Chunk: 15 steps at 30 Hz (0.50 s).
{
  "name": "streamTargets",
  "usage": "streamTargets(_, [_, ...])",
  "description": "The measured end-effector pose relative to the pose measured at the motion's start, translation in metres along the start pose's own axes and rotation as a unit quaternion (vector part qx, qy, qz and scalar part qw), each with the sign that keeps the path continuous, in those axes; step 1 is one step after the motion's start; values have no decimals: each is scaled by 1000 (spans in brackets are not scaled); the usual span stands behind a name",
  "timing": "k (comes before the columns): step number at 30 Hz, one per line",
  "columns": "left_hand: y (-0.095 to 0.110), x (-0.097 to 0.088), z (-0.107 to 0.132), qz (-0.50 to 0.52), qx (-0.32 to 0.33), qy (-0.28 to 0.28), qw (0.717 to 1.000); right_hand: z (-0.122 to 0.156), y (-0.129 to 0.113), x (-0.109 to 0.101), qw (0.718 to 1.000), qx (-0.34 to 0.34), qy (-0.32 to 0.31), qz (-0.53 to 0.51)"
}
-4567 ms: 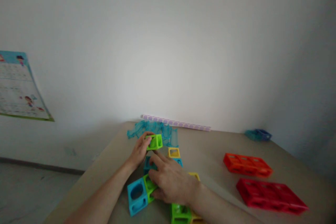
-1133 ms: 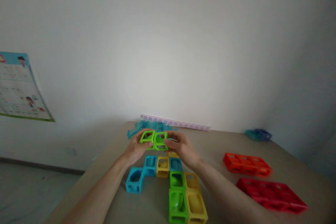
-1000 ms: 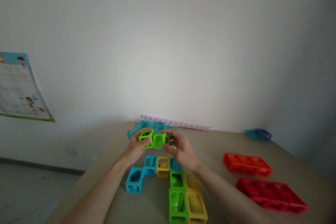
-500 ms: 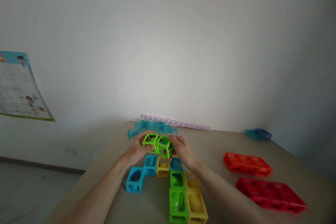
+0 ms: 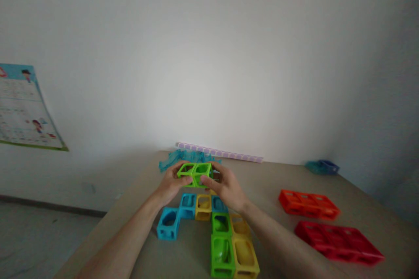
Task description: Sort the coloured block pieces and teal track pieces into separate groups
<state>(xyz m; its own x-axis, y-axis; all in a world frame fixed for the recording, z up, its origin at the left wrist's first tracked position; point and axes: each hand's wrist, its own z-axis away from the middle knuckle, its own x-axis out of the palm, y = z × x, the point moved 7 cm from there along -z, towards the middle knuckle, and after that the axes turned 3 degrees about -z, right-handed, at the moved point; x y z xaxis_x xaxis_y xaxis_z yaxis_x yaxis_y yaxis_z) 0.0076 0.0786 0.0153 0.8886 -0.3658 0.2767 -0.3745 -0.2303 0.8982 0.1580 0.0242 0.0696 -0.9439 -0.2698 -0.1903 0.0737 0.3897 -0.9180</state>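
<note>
Two bright green hollow cube blocks [image 5: 194,170] sit side by side in the air between my hands. My left hand [image 5: 172,182] is closed on the left cube, thumb on its near face. My right hand [image 5: 225,184] grips the right cube, with its thumb in front and fingers behind. Below them on the table lies a joined row of cubes: blue cubes [image 5: 168,223] at the left, a yellow cube [image 5: 203,206] in the middle, then green cubes [image 5: 222,255] and yellow cubes [image 5: 245,255] running toward me. My right wrist hides part of this row.
An orange three-cube strip [image 5: 308,205] and a red three-cube strip [image 5: 338,242] lie at the right of the table [image 5: 262,178]. Translucent blue pieces [image 5: 186,157] and a purple patterned strip [image 5: 221,152] are along the wall. Blue pieces [image 5: 322,167] lie at the far right corner.
The right green cube has turned and now lines up flush against the left one. My right thumb has moved from its top to its near face.
</note>
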Motion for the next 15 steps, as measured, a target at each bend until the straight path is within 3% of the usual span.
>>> streamTargets(4, [-3,1,0,38,-23,-3,999,7,-27,-4,969,-165,6,184])
streamTargets(7, [-2,7,1,47,-33,-34,998,15,-39,7,924,-263,-51,272])
streamTargets(11, [-2,10,3,54,-39,-63,996,21,-38,16,870,-297,-102,381])
streamTargets(15, [-2,10,5,62,-40,-76,994,21,-33,13,856,-270,-106,428])
